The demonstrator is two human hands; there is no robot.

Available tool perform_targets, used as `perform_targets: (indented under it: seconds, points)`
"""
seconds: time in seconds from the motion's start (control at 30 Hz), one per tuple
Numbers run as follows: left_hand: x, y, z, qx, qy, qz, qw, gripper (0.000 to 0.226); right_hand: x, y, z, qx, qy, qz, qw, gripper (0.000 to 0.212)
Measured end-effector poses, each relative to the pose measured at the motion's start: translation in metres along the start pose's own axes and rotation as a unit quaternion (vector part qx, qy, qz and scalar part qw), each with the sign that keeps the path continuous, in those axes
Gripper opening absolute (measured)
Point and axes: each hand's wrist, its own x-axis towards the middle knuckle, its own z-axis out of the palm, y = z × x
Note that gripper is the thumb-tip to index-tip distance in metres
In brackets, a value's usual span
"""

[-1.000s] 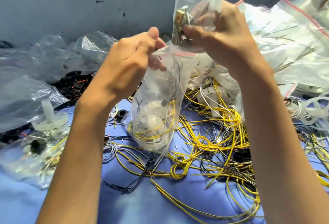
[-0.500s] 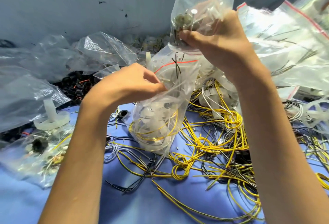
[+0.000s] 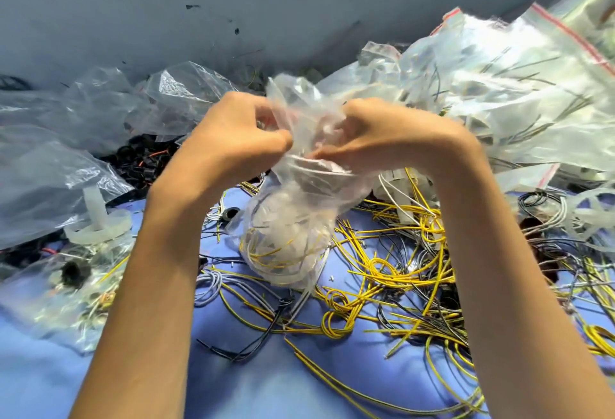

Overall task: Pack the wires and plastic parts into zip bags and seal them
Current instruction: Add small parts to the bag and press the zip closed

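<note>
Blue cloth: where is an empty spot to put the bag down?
Bare blue cloth lies between the left forearm and right forearm, below the black wires. Another patch is near-left, below the filled bag. Yellow wires crowd the right, bags the back.

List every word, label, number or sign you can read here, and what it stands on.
None can be read.
The zip bag in the left hand and right hand shows no print; the piled bags show only plain red strips; the yellow wires show no legible marks.
</note>
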Motion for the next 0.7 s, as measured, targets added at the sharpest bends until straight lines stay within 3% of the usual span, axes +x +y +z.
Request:
perform_targets:
  seconds: [0.1, 0.17, 0.23, 0.33, 0.43, 0.47, 0.53, 0.57, 0.63, 0.7]
  points:
    - [0.0, 0.009, 0.001, -0.085, 0.051, -0.013, 0.995, 0.033, -0.001, 0.005, -0.001, 0.022, -0.01, -0.008, 1.0, 0.007]
    - [0.002, 0.01, -0.002, -0.113, 0.091, -0.023, 0.989, 0.033, -0.003, 0.0, -0.006, 0.074, -0.004, -0.017, 0.997, 0.03]
    - [0.002, 0.01, -0.008, -0.139, 0.126, -0.026, 0.982, 0.028, -0.002, -0.004, -0.006, 0.091, 0.0, -0.028, 0.995, 0.04]
    - [0.0, 0.01, -0.016, -0.174, 0.175, -0.019, 0.969, 0.027, -0.006, -0.012, -0.005, 0.024, -0.051, -0.012, 0.998, 0.048]
    - [0.0, 0.009, -0.02, -0.192, 0.198, -0.024, 0.961, 0.024, -0.007, -0.015, -0.005, 0.044, -0.066, -0.029, 0.996, 0.037]
    - [0.0, 0.007, -0.021, -0.194, 0.195, -0.029, 0.961, 0.022, -0.009, -0.015, -0.007, 0.067, -0.072, -0.033, 0.995, 0.024]
    - [0.001, 0.001, -0.026, -0.203, 0.161, -0.039, 0.965, 0.02, -0.01, -0.015, -0.008, 0.035, -0.048, -0.036, 0.998, 0.06]
    - [0.0, -0.005, -0.03, -0.217, 0.127, -0.048, 0.967, 0.018, -0.007, -0.011, -0.007, -0.015, -0.042, -0.038, 0.998, 0.061]
    - [-0.005, -0.022, -0.046, -0.21, 0.053, -0.072, 0.974, 0.006, -0.003, -0.005, -0.004, -0.088, -0.025, -0.055, 0.994, 0.046]
    - [-0.011, -0.044, -0.061, -0.132, -0.009, -0.116, 0.984, 0.029, -0.002, 0.002, -0.004, -0.081, 0.012, -0.052, 0.995, 0.032]
